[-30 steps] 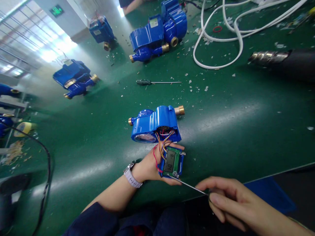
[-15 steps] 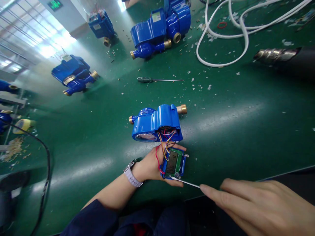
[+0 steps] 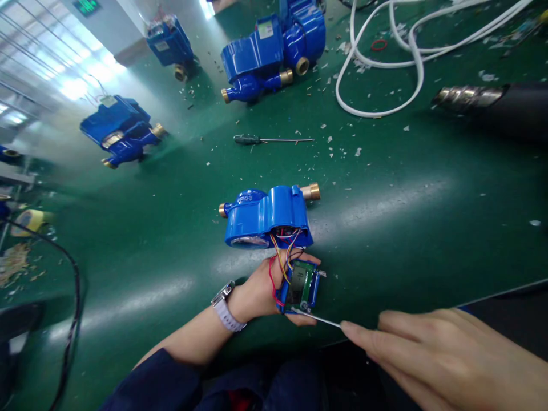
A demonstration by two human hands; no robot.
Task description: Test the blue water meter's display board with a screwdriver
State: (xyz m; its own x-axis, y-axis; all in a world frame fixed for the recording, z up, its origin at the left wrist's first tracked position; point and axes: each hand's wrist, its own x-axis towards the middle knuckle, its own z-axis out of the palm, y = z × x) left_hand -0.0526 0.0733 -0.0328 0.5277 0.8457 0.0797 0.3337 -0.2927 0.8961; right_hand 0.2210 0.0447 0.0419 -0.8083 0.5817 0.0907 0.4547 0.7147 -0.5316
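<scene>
My left hand (image 3: 263, 288) is closed around a small circuit board with a display (image 3: 297, 282), set in a blue holder with a spring at its side. Coloured wires (image 3: 280, 257) run from the board into the opening of a blue water meter (image 3: 268, 217) with brass ends, lying just beyond the hand. In my right hand (image 3: 423, 348) is a thin metal rod like a screwdriver shaft (image 3: 323, 318); its handle is hidden by the fingers. The rod's tip touches the board's near edge, or lies very close to it.
A screwdriver (image 3: 252, 140) lies beyond the meter. Further back stand several more blue meters (image 3: 254, 54). A heat gun (image 3: 479, 100) and a looped white cable (image 3: 342, 85) are at the right. Yellow tape (image 3: 28, 221) and a black cable (image 3: 77, 285) lie left.
The whole view has shifted slightly, so things sit a little further left. Both hands keep their holds, the rod's tip stays at the board's edge, and fewer characters show on the display.
</scene>
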